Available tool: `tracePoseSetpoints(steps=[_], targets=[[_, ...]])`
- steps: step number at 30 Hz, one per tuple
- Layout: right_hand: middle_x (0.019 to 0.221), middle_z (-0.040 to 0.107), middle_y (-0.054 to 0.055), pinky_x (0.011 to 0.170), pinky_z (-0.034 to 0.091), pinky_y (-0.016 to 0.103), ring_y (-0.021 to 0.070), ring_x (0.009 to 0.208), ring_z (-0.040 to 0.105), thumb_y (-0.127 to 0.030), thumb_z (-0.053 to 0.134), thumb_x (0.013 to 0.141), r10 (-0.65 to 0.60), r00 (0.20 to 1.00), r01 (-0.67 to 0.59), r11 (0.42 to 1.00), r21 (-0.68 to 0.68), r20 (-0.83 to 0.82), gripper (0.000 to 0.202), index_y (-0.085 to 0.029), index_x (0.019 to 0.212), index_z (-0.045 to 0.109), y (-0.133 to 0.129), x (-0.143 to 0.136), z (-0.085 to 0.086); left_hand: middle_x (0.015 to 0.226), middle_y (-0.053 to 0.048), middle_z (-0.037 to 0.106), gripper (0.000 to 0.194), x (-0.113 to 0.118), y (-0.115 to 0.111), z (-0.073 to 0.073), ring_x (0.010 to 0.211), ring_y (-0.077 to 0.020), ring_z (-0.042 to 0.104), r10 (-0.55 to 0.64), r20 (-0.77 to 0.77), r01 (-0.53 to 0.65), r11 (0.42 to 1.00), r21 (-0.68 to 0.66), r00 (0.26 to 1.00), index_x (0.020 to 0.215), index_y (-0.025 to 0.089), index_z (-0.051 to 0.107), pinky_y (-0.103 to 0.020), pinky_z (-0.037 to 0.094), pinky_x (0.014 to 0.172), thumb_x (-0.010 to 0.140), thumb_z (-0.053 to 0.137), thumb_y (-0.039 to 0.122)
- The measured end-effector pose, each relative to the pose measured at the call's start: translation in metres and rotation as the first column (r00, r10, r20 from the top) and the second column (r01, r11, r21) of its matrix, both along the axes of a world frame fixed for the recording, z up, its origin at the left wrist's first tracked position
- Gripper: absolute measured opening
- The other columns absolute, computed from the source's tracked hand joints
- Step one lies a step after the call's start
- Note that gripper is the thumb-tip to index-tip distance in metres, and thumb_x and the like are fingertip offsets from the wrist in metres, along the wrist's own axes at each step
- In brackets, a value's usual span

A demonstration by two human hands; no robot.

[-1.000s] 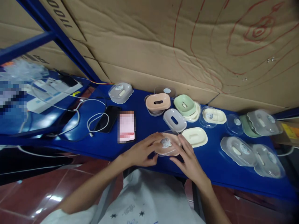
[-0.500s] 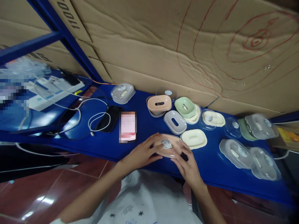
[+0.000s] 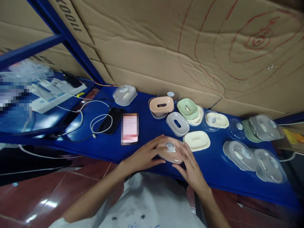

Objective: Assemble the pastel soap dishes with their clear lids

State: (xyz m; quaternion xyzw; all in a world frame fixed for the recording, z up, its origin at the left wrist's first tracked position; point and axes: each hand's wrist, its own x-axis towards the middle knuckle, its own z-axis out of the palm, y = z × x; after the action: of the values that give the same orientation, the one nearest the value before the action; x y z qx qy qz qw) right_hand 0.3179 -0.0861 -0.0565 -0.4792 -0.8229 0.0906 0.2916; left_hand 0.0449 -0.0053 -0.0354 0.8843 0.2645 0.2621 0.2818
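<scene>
A peach dish under a clear lid with a round sticker [image 3: 171, 151] is at the front edge of the blue table, between both hands. My left hand [image 3: 152, 154] grips its left side, fingers on the lid and thumb at the near edge. My right hand [image 3: 188, 161] has its fingers on the lid's right side, the thumb spread below the near rim. Just beyond lie a cream tray [image 3: 196, 141] and a grey slotted dish [image 3: 177, 123]. Farther back, a peach slotted dish [image 3: 161, 105] sits on another dish, and a green dish [image 3: 187, 108] rests on cream pieces.
Left of the hands lie a lit phone [image 3: 129, 129] and a dark phone [image 3: 111, 121] with a white cable. A lidded grey dish [image 3: 124, 95] stands at the back. Several lidded dishes [image 3: 241, 155] are at the right. A cardboard wall [image 3: 142, 47] rises behind the table.
The lidded peach dish has turned slightly, its right end nearer me. My right fingers have moved over the lid, and the right thumb has come away from its near edge.
</scene>
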Motion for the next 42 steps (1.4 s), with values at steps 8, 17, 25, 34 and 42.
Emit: tracePoseSetpoints(steps=[8,17,25,34,42], targets=[[0.175,0.036,0.005,0.121,0.053,0.047,0.0309,0.161,0.036,-0.022,0.068,0.103,0.018,0.998,-0.018,1.0,0.007,0.063,0.074,-0.037,0.168,0.037,-0.007,0.006,0.005,0.175,-0.019,0.031,0.058,0.003,-0.004,-0.008,0.156,-0.0371,0.044,0.057,-0.094,-0.058,0.998,-0.012,0.994,0.144,0.028,0.057,-0.057,0.052,0.119,0.093,0.083,0.029],[0.172,0.04,0.004,0.121,0.053,0.05,0.0317,0.158,0.041,-0.018,0.07,0.101,0.026,0.999,-0.028,0.996,0.083,0.025,0.074,-0.037,0.166,0.041,-0.009,0.016,0.0,0.176,-0.016,0.03,0.082,0.006,-0.006,-0.011,0.158,-0.0368,0.042,0.038,-0.058,-0.04,0.998,-0.04,0.998,0.162,0.036,0.042,-0.058,0.049,0.121,0.092,0.084,0.031],[0.172,0.04,0.003,0.118,0.055,0.045,0.0301,0.157,0.041,-0.017,0.066,0.103,0.028,0.999,-0.029,0.999,0.041,0.043,0.073,-0.04,0.167,0.039,-0.012,0.018,0.002,0.18,-0.013,0.019,0.082,0.008,-0.011,-0.02,0.16,-0.0369,0.038,0.057,-0.02,-0.058,0.998,-0.028,0.998,0.165,0.041,0.039,-0.057,0.048,0.123,0.096,0.08,0.028],[0.172,0.04,0.003,0.122,0.052,0.052,0.0312,0.161,0.036,-0.021,0.061,0.105,-0.015,0.998,0.016,1.0,-0.01,0.062,0.064,-0.039,0.165,0.044,-0.007,0.015,0.003,0.17,-0.013,0.039,0.074,0.01,-0.003,-0.012,0.154,-0.036,0.046,0.083,-0.007,-0.083,0.993,-0.079,0.997,0.158,0.041,0.051,-0.058,0.05,0.12,0.092,0.083,0.033],[0.175,0.034,0.005,0.121,0.051,0.058,0.0342,0.162,0.034,-0.024,0.062,0.105,0.008,0.996,-0.006,1.0,-0.019,0.085,0.07,-0.042,0.168,0.035,0.004,0.014,0.001,0.17,-0.011,0.04,0.078,0.009,0.006,-0.014,0.153,-0.036,0.047,0.099,-0.007,-0.099,0.992,-0.082,0.995,0.158,0.044,0.051,-0.06,0.049,0.12,0.089,0.087,0.034]])
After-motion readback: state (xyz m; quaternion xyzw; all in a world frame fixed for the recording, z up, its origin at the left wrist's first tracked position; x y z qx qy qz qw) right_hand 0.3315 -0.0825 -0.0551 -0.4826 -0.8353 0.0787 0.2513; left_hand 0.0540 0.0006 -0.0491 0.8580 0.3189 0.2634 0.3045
